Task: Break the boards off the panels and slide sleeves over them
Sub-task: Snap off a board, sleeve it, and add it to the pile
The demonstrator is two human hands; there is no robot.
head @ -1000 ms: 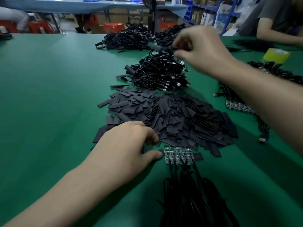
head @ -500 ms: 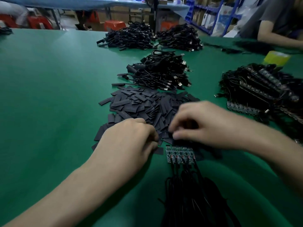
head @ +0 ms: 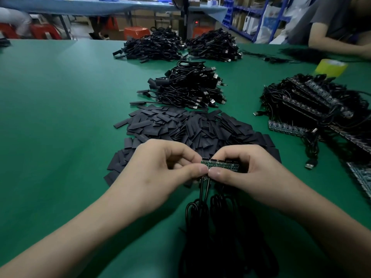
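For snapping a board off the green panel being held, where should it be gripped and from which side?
Pinch the panel on its faces either side of a board joint, as the left hand and right hand do, thumbs meeting on the near face. Come in from its two short ends: cables hang from the lower edge, so below looks blocked.

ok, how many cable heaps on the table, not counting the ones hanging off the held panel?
4: back left heap, back right heap, middle heap behind the sleeves, right heap tangled with panels. A dark blur beyond it may be another.
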